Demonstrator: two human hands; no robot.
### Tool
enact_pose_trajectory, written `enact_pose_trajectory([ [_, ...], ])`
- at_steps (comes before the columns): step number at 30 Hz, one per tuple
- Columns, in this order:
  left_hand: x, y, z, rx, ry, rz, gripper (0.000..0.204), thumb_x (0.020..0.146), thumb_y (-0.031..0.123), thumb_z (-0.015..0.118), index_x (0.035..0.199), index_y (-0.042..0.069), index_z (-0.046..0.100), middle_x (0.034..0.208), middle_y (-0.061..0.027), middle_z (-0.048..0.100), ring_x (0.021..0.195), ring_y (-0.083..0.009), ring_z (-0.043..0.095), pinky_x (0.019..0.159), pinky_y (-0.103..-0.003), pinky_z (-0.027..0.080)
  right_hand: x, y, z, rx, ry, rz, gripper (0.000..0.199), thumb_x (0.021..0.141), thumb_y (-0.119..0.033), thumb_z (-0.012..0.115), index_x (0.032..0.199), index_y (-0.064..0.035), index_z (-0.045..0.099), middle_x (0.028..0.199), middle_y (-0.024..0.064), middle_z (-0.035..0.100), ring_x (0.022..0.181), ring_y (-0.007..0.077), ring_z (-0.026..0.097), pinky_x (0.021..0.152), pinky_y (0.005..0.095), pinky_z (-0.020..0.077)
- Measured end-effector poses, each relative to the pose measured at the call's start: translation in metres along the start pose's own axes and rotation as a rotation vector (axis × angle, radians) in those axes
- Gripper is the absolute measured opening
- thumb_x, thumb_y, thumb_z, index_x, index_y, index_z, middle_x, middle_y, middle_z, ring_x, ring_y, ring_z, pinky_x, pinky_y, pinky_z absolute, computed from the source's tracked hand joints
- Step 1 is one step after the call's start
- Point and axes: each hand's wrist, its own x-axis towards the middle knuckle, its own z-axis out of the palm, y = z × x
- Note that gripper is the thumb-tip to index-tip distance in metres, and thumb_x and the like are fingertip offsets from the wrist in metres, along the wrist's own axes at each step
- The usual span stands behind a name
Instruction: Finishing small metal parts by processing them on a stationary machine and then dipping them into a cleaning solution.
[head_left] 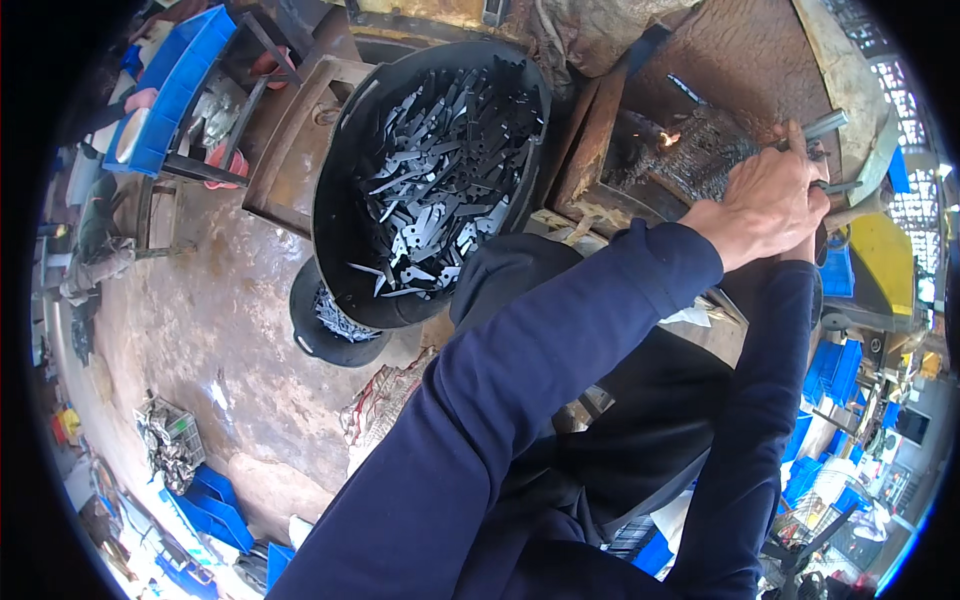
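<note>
My left hand (762,205) reaches to the upper right, its fingers curled closed beside a metal rod (845,187) and a short grey metal cylinder (825,125). What lies inside its grip is hidden. Under and behind it is my right hand (800,248), showing little more than the wrist; its fingers are covered. Left of the hands is a dark, rough, wet-looking mass (705,150) in a rusty metal trough (592,150), with a small orange glint on it. A large black tub (335,180) full of flat, dark and shiny metal blade-like pieces stands left of the trough.
A smaller black bucket (345,350) with small metal parts sits against the tub. A rusty metal frame (285,150) and a blue tray (190,75) on a stand are farther left. A yellow machine panel (885,265) is at the right. A crate (180,435) stands on the floor.
</note>
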Motion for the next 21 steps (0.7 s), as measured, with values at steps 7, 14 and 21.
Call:
enact_pose_trajectory([
  [7, -0.001, 0.003, -0.013, 0.044, -0.035, 0.063, 0.028, 0.082, 0.025, 0.063, 0.099, 0.004, 0.074, 0.087, -0.0241, 0.070, 0.084, -0.0412, 0.069, 0.080, -0.048, 0.056, 0.026, 0.029, -0.017, 0.077, -0.008, 0.047, 0.017, 0.091, -0.014, 0.074, 0.098, -0.0080, 0.061, 0.084, 0.0067, 0.068, 0.070, 0.0129, 0.063, 0.058, 0.0270, 0.0500],
  [14, 0.006, 0.002, -0.017, 0.061, -0.073, 0.097, 0.028, 0.083, 0.026, 0.063, 0.096, 0.002, 0.072, 0.087, -0.0254, 0.068, 0.083, -0.0416, 0.067, 0.077, -0.047, 0.055, 0.009, 0.010, -0.028, 0.041, 0.012, 0.026, 0.017, 0.092, -0.016, 0.072, 0.099, -0.0049, 0.062, 0.076, 0.0040, 0.064, 0.059, 0.0120, 0.058, 0.052, 0.0271, 0.0472],
  [21, 0.018, -0.023, -0.042, 0.272, -0.128, 0.170, 0.028, 0.087, 0.028, 0.061, 0.087, 0.002, 0.072, 0.082, -0.0240, 0.067, 0.084, -0.0411, 0.067, 0.078, -0.048, 0.055, -0.094, -0.062, -0.031, -0.180, -0.167, 0.264, 0.015, 0.090, -0.012, 0.071, 0.103, -0.0050, 0.067, 0.062, 0.0000, 0.056, 0.044, 0.0059, 0.045, 0.041, 0.0250, 0.0356],
])
